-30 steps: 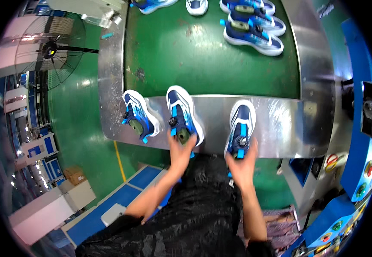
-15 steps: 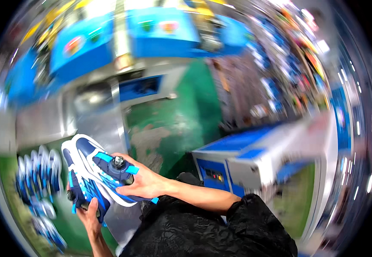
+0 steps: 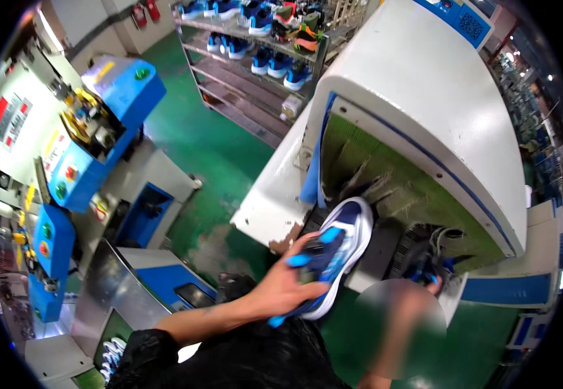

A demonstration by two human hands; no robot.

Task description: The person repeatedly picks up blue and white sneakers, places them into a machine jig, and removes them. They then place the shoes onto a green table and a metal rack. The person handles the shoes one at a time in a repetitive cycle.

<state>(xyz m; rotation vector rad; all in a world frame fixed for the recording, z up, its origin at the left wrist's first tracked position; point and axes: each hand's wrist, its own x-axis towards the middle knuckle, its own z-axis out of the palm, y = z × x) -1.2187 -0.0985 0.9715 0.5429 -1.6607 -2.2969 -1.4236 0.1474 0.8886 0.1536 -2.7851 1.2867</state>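
Note:
My left hand (image 3: 288, 279) is closed round the heel end of a navy and white sneaker (image 3: 349, 236) with bright blue tabs. The sneaker's toe points into the mouth of a white domed machine (image 3: 424, 84), in front of its frayed green strip curtain (image 3: 385, 175). To the right, my right hand (image 3: 411, 301) is at the same opening, largely hidden by a round blur. Its visible fingertip touches a second sneaker (image 3: 421, 262), dark with blue parts, lying in the shadow under the curtain. A dark grey pad (image 3: 384, 243) shows between the two sneakers.
A metal rack (image 3: 236, 97) with several sneakers stands beyond the green floor (image 3: 210, 181). Blue and white machines (image 3: 126, 97) line the left side, with a steel table (image 3: 109, 285) nearer me. More sneakers (image 3: 111, 356) lie at lower left.
My view has swung round from the steel table to the domed machine. The two sneakers, held close together before, are now apart at its opening, one by each hand.

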